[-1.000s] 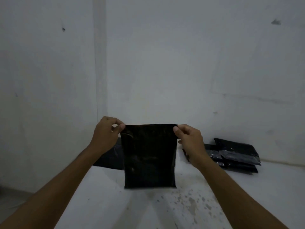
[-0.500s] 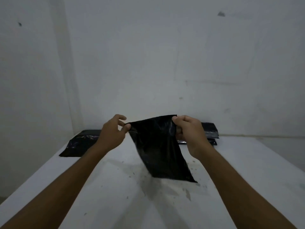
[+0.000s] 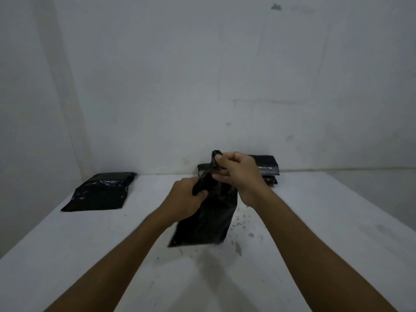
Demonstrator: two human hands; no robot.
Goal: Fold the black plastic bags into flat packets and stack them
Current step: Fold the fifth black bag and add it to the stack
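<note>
A black plastic bag (image 3: pixel 207 221) hangs between my hands over the middle of the white table (image 3: pixel 315 233), its lower edge near or on the surface. My right hand (image 3: pixel 238 170) pinches its top edge, which is gathered into a narrow strip. My left hand (image 3: pixel 186 199) grips the bag's left side a little lower. A stack of folded black packets (image 3: pixel 267 167) lies against the back wall, partly hidden behind my right hand. A larger flat black bag (image 3: pixel 101 192) lies at the back left of the table.
Grey walls close off the table at the back and left. Dark stains (image 3: pixel 243 233) speckle the tabletop right of the held bag. The table's left edge (image 3: pixel 33 233) drops off toward the floor.
The bag was held spread by its two top corners; my hands have come together, bunching the top edge. The bag has dropped toward the table and the view has tilted down.
</note>
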